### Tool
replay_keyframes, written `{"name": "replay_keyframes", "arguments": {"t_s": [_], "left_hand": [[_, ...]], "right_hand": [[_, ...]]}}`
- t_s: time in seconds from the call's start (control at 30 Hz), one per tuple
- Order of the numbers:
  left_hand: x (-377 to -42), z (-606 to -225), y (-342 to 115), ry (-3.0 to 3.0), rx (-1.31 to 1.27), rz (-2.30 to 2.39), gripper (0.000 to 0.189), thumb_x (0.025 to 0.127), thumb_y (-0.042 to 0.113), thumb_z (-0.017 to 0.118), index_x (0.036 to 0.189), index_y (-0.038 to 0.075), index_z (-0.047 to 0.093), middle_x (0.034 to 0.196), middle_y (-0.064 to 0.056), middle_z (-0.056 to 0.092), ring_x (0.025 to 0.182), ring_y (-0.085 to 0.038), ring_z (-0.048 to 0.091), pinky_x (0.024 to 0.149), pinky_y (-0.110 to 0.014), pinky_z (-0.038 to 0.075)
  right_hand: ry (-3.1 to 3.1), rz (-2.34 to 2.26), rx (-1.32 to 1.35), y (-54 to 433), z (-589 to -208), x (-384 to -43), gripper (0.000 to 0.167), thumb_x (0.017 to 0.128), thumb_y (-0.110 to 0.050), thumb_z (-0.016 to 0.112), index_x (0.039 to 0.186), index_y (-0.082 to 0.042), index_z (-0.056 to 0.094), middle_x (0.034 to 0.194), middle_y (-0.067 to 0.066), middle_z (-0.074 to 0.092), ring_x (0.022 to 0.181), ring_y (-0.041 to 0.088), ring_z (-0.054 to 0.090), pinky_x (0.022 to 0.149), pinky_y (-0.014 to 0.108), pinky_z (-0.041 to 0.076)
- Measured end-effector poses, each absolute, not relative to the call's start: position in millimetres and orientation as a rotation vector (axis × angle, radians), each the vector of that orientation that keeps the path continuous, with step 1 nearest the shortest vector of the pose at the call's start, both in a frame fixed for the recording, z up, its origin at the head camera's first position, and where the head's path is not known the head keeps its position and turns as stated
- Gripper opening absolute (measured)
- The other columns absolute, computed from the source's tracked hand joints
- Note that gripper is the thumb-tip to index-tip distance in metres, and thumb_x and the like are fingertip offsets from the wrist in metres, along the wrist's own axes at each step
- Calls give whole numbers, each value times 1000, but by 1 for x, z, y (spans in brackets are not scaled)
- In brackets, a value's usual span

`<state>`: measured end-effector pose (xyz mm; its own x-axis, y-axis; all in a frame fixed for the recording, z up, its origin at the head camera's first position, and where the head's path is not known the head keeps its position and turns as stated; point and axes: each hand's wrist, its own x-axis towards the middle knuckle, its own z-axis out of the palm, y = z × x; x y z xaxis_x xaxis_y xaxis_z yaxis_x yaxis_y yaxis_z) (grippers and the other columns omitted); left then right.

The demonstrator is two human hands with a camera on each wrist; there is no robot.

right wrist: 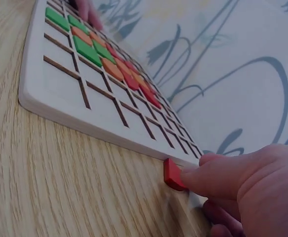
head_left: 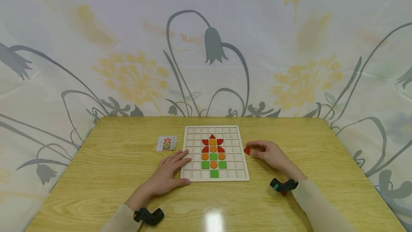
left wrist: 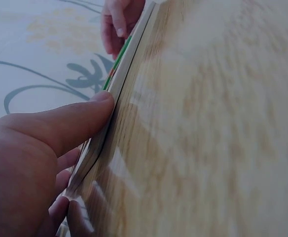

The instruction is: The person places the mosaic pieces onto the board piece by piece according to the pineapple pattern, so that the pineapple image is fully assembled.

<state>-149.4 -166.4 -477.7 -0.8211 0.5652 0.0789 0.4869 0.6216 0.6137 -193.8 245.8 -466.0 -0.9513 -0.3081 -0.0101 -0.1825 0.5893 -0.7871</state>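
Note:
A white grid board (head_left: 231, 165) lies on the table. Green square pieces (head_left: 214, 173), orange round pieces (head_left: 221, 156), red petal-like pieces (head_left: 205, 141), a yellow-orange square (head_left: 212, 142) and a red triangle (head_left: 212, 136) form a flower-like figure in its middle. My left hand (head_left: 165, 175) rests at the board's left side, fingers spread over the edge; its thumb touches the near corner. Just right of the board, my right hand (head_left: 271, 155) pinches a red piece (right wrist: 172, 174) with one curved side between thumb and fingers. Part of that piece is hidden by the fingertips.
A small card (head_left: 166, 143) with a printed flower pattern lies left of the board. Another red piece (head_left: 284, 193) shows partly beneath the right wrist camera (head_left: 283, 185). Behind the wooden table (head_left: 128, 135) hangs a flower-printed cloth (head_left: 257, 10).

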Motion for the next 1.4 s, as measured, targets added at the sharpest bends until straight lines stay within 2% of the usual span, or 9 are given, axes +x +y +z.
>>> {"name": "replay_keyframes", "arguments": {"t_s": [0.17, 0.37, 0.6, 0.8, 0.93, 1.1, 1.4], "left_hand": [[-150, -477, -166, 2711, 882, 980, 69, 90, 44, 71, 148, 14, 50, 162, -4, 28, 150, -33, 18, 108, -64, 18], [-150, -477, -166, 2713, 883, 971, 69, 91, 45, 70, 149, 14, 50, 162, -4, 28, 150, -32, 18, 109, -64, 17], [-150, -477, -167, 2716, 888, 976, 69, 91, 45, 70, 149, 14, 49, 162, -5, 29, 150, -32, 18, 109, -64, 17], [-149, -478, -167, 2724, 890, 979, 69, 90, 44, 71, 149, 14, 49, 162, -4, 28, 150, -31, 18, 108, -63, 18], [-150, -479, -167, 2724, 896, 979, 69, 90, 45, 71, 149, 15, 49, 162, -4, 28, 150, -32, 19, 108, -63, 19], [-150, -480, -167, 2723, 899, 976, 69, 91, 46, 70, 149, 15, 49, 162, -3, 28, 150, -32, 18, 107, -64, 19], [-150, -479, -167, 2723, 895, 974, 69, 90, 44, 71, 148, 14, 50, 162, -4, 29, 150, -32, 18, 108, -63, 19]], "right_hand": [[2666, -1236, -465, 247, -465, -196, 36, 95, -18, 69, 131, -11, 67, 136, 13, 60, 127, 34, 52, 101, 50, 41], [2683, -1266, -455, 244, -464, -196, 34, 93, -16, 72, 126, -9, 69, 132, 14, 62, 119, 32, 56, 95, 45, 45], [2697, -1299, -428, 242, -468, -196, 32, 91, -15, 74, 122, -8, 70, 128, 13, 64, 118, 31, 57, 95, 47, 46], [2759, -1251, -475, 241, -472, -196, 25, 89, -8, 75, 114, -12, 74, 119, 8, 66, 114, 32, 59, 96, 50, 46], [2799, -1207, -534, 240, -471, -197, 25, 88, -6, 75, 112, -11, 75, 111, 3, 65, 105, 26, 60, 89, 44, 47], [2826, -1169, -533, 241, -471, -196, 25, 87, -5, 75, 112, -8, 75, 100, 0, 64, 84, 18, 53, 76, 35, 45], [2846, -1221, -455, 242, -476, -194, 18, 88, -8, 76, 105, -11, 74, 96, -1, 65, 85, 17, 58, 76, 34, 49]]}}
